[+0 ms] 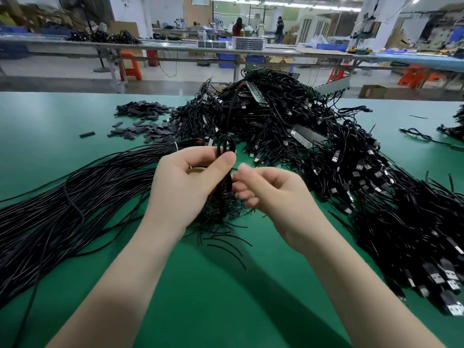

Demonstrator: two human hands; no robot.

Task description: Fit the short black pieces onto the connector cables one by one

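My left hand (pixel 187 182) is closed around a looped black connector cable (pixel 225 146) and a bundle of thin black strands that fan out below it (pixel 221 217). My right hand (pixel 271 192) is just to its right, fingers curled and blurred, fingertips touching the bundle near my left thumb. Whether it pinches a short piece I cannot tell. Short black pieces (pixel 148 121) lie scattered in a heap at the back left of the green table (pixel 213 297).
A big tangle of black USB cables (pixel 339 159) fills the centre and right. A tied bundle of long black cables (pixel 75 192) lies on the left. Workbenches, orange stools and two people stand far behind.
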